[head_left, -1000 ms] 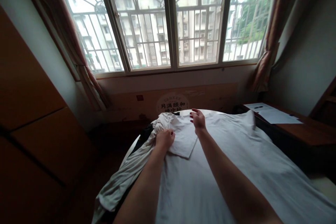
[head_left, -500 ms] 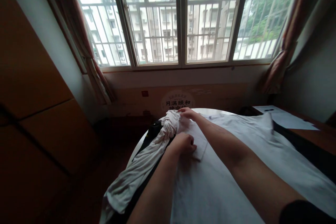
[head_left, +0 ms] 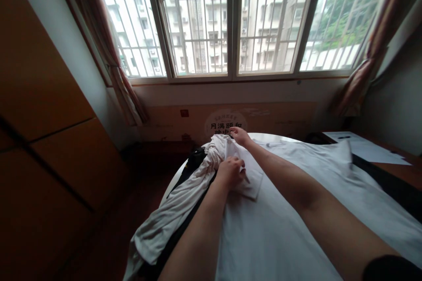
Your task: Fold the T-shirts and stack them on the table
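A white garment, seemingly a T-shirt (head_left: 257, 237), is spread over a round white table, with a folded-over flap (head_left: 252, 186) on its left side. My left hand (head_left: 231, 173) rests on that flap, its fingers curled and closed on the cloth. Beyond it, my right hand (head_left: 240, 135) is just above the far end of the flap. Its fingers are loosely bent and apart, with nothing visible in them. A bunched, twisted off-white cloth (head_left: 184, 204) lies along the left side, close to my left forearm, with black fabric (head_left: 191, 162) partly under it.
The white table's edge (head_left: 277, 137) shows at the back. To the right, papers (head_left: 365, 147) lie on a brown desk (head_left: 400, 173). A wooden cabinet (head_left: 42, 109) stands at the left. Ahead are a barred window (head_left: 198, 30) and tied curtains (head_left: 120, 88).
My right hand has lifted off the far end of the cloth and its fingers have loosened. My left hand has shifted slightly away from me on the flap. The view has tilted slightly.
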`<act>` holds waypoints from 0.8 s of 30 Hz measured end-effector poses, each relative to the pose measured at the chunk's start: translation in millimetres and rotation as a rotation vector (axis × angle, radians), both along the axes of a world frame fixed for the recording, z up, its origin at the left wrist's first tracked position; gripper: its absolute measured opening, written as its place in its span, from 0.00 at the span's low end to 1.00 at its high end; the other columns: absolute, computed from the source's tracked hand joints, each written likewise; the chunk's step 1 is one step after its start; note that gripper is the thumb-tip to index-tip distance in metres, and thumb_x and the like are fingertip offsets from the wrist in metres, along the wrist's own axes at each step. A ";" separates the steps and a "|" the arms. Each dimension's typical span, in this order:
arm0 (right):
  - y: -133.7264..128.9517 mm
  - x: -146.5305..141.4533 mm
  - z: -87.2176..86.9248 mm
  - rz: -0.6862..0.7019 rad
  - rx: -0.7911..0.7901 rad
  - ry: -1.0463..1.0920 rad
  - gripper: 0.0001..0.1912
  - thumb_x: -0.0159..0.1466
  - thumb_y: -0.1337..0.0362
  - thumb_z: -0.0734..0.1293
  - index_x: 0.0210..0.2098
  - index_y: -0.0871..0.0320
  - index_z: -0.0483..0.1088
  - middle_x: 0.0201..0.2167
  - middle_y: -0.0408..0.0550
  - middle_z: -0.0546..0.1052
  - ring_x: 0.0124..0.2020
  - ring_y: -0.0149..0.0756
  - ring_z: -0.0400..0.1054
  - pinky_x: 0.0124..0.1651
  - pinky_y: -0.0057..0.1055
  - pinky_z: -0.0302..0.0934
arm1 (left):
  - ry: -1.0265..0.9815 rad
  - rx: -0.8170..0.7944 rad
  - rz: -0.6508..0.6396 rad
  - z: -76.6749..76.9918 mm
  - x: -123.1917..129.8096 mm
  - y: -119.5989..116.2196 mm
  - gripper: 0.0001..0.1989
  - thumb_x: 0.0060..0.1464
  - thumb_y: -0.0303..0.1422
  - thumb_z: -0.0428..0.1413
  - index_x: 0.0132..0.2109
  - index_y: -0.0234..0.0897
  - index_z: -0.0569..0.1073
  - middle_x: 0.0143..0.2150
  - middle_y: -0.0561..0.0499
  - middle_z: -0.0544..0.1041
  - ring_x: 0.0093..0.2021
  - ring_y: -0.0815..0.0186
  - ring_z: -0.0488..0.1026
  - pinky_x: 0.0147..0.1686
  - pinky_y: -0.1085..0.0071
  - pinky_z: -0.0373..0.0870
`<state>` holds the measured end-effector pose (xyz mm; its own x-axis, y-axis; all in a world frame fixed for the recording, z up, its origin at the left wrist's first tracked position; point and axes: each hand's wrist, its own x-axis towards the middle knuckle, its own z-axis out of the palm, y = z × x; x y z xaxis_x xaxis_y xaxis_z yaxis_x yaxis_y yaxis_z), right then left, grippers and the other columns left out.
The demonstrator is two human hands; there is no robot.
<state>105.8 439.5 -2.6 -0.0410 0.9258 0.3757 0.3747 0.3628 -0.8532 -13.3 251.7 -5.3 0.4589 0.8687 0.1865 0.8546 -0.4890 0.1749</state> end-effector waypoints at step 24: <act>-98.8 72.1 -19.0 -0.078 -0.100 -0.952 0.26 0.68 0.60 0.62 0.65 0.53 0.62 0.51 0.57 0.78 0.53 0.49 0.72 0.53 0.41 0.63 | 0.085 -0.131 0.145 -28.7 5.4 11.0 0.45 0.60 0.54 0.42 0.72 0.24 0.50 0.75 0.36 0.45 0.75 0.50 0.38 0.72 0.55 0.34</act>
